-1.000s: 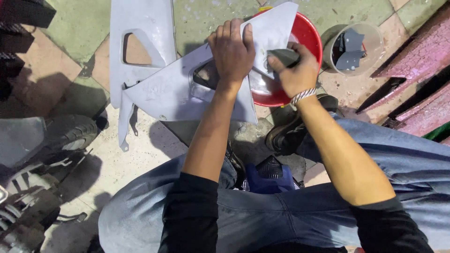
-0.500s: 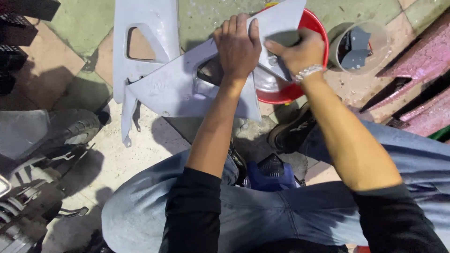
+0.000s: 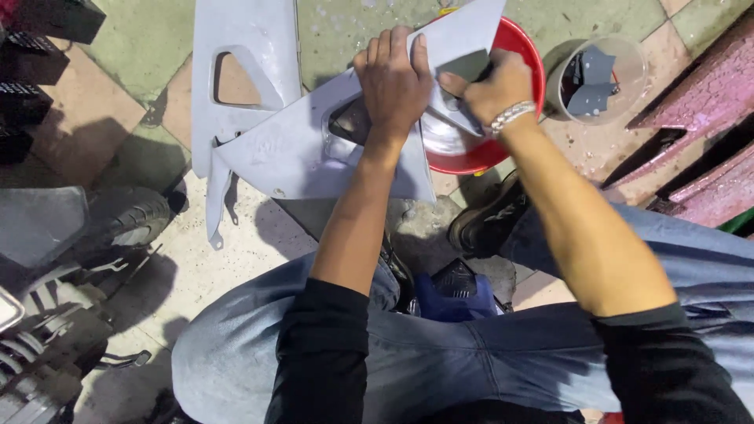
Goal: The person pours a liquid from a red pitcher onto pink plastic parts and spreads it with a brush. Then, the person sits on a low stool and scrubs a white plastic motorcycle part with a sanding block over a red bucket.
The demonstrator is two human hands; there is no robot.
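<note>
A grey, pointed plastic body panel (image 3: 306, 149) lies tilted across a red basin (image 3: 518, 55). My left hand (image 3: 393, 82) presses flat on the panel's upper middle, next to a dark cut-out. My right hand (image 3: 491, 86), with a beaded bracelet at the wrist, is closed on a dark grey sanding sheet (image 3: 467, 67) held against the panel over the basin. A second grey panel (image 3: 243, 71) with a triangular opening lies on the floor to the left, partly under the first one.
A clear plastic tub (image 3: 601, 78) with dark sheet pieces stands right of the basin. Reddish planks (image 3: 691, 133) lie at the far right. A motorcycle tyre and parts (image 3: 86, 235) fill the lower left. My knees in blue jeans (image 3: 440, 353) and a dark shoe (image 3: 487, 224) sit below.
My right hand has shifted up and left along the panel with the sheet. The panel and my left hand sit slightly higher in view.
</note>
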